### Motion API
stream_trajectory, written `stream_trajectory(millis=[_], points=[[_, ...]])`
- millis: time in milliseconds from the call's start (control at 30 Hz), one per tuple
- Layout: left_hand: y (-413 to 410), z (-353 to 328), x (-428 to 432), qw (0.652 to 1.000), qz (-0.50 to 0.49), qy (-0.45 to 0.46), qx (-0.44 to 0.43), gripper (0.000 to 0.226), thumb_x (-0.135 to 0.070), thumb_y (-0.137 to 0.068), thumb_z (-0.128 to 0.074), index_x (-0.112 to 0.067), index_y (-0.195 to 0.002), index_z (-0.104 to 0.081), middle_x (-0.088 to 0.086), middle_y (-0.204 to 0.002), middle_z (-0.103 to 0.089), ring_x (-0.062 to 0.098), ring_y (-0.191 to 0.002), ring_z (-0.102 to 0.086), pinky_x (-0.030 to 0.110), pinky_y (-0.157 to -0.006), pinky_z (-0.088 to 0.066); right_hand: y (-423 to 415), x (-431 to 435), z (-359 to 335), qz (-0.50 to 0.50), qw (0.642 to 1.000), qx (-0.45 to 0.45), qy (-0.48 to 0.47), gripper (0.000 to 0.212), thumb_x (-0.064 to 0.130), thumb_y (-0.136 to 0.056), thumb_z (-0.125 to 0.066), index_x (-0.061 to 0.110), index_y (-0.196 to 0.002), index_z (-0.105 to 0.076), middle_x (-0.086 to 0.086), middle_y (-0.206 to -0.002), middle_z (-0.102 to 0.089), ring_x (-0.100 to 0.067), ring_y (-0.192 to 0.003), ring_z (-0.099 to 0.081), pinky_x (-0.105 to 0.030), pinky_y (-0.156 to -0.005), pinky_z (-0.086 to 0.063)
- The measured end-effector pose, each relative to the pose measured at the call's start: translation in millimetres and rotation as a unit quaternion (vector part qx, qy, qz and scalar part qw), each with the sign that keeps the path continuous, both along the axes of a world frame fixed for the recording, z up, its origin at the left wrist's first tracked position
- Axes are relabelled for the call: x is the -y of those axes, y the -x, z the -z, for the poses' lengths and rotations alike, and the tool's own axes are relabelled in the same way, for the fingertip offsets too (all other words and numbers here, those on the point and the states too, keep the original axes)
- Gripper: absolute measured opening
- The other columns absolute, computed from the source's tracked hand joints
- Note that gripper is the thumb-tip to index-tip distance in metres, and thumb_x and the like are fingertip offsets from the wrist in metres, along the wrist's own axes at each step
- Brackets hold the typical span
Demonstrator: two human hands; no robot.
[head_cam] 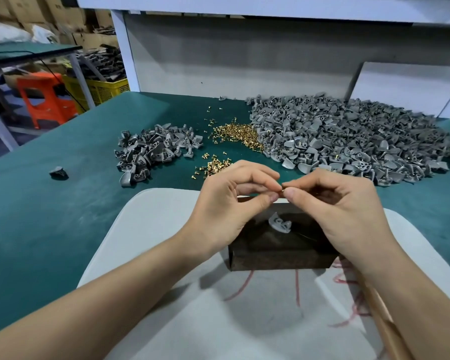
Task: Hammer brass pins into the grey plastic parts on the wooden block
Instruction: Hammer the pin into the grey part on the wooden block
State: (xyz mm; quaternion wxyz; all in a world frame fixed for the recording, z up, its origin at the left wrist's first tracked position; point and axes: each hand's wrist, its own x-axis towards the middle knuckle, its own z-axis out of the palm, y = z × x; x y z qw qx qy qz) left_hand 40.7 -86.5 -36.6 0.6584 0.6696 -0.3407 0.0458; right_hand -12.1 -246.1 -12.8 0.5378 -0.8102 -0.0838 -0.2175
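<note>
A dark wooden block (276,253) sits on a pale grey board (153,229), with one grey plastic part (279,222) lying on its top. Above the block my left hand (229,203) and my right hand (340,211) meet fingertip to fingertip, both pinching a small brass pin (282,189) between thumb and forefinger. A wooden handle (385,318), probably the hammer's, runs under my right wrist toward the lower right; its head is hidden.
On the green table lie a big heap of grey parts (348,141) at right, a smaller heap (153,149) at left, loose brass pins (234,132) between them and one stray part (58,172). A white panel (405,87) leans at back right.
</note>
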Motion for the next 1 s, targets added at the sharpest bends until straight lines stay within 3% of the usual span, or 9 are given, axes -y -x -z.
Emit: stream_trajectory(millis=[167, 300, 433, 633, 733, 833, 1000], points=[[-1, 3, 0, 0.998, -0.022, -0.032, 0.048, 0.009, -0.004, -0.078, -0.072, -0.013, -0.081, -0.072, -0.002, -0.096, -0.064, 0.008, -0.086, -0.064, 0.023, -0.08, -0.053, 1, -1, 1, -0.003, 1.0, -0.019, 0.022, 0.017, 0.01, -0.078, -0.073, 0.024, -0.067, -0.074, 0.005, -0.066, -0.071, -0.008, -0.061, -0.064, -0.022, -0.062, -0.051], [-1, 1, 0, 0.997, -0.012, -0.047, 0.059, 0.008, -0.011, -0.082, -0.066, -0.018, -0.083, -0.068, -0.008, -0.102, -0.061, 0.014, -0.086, -0.064, 0.031, -0.079, -0.055, 2, 0, 0, -0.033, 0.999, -0.038, 0.013, 0.017, 0.012, -0.08, -0.07, 0.023, -0.067, -0.075, 0.005, -0.063, -0.07, -0.002, -0.057, -0.06, -0.015, -0.058, -0.047], [2, 0, 2, 0.999, 0.021, -0.027, 0.021, 0.012, -0.007, -0.084, -0.061, -0.019, -0.083, -0.062, -0.001, -0.101, -0.062, 0.014, -0.091, -0.064, 0.031, -0.083, -0.054, 0, 1, 2, -0.046, 0.995, -0.034, -0.08, 0.015, 0.006, -0.073, -0.074, 0.019, -0.079, -0.07, 0.0, -0.07, -0.07, -0.009, -0.065, -0.064, -0.017, -0.066, -0.052], [1, -3, -1, 0.997, 0.069, -0.018, -0.026, 0.015, 0.002, -0.087, -0.059, -0.013, -0.087, -0.058, 0.0, -0.082, -0.064, 0.009, -0.079, -0.063, 0.022, -0.079, -0.052, 3, -1, 1, -0.032, 0.997, 0.049, 0.04, 0.027, 0.0, -0.076, -0.074, 0.026, -0.083, -0.069, 0.004, -0.076, -0.065, -0.008, -0.07, -0.063, -0.012, -0.067, -0.048], [1, -6, -2, 0.993, 0.103, 0.021, -0.059, 0.014, -0.005, -0.084, -0.061, -0.009, -0.09, -0.049, 0.003, -0.078, -0.064, 0.014, -0.073, -0.064, 0.024, -0.075, -0.053, 4, -2, 0, -0.01, 0.991, 0.084, 0.101, 0.029, 0.003, -0.077, -0.075, 0.031, -0.084, -0.069, 0.01, -0.081, -0.065, -0.009, -0.078, -0.064, -0.012, -0.069, -0.047], [0, -6, -4, 0.986, 0.131, 0.048, -0.092, 0.025, -0.009, -0.079, -0.061, -0.01, -0.091, -0.04, -0.001, -0.074, -0.064, 0.016, -0.07, -0.065, 0.026, -0.073, -0.053, 4, -1, -3, -0.022, 0.989, 0.092, 0.114, 0.026, 0.005, -0.078, -0.073, 0.03, -0.085, -0.071, 0.012, -0.083, -0.066, -0.009, -0.082, -0.065, -0.015, -0.072, -0.049], [0, -8, -3, 0.991, 0.106, 0.03, -0.079, 0.023, -0.013, -0.079, -0.063, -0.009, -0.091, -0.044, 0.003, -0.076, -0.067, 0.016, -0.069, -0.065, 0.028, -0.072, -0.054, 4, 0, -3, -0.024, 0.992, 0.058, 0.106, 0.025, 0.002, -0.08, -0.071, 0.027, -0.08, -0.067, 0.011, -0.081, -0.065, -0.006, -0.078, -0.063, -0.01, -0.069, -0.044]])
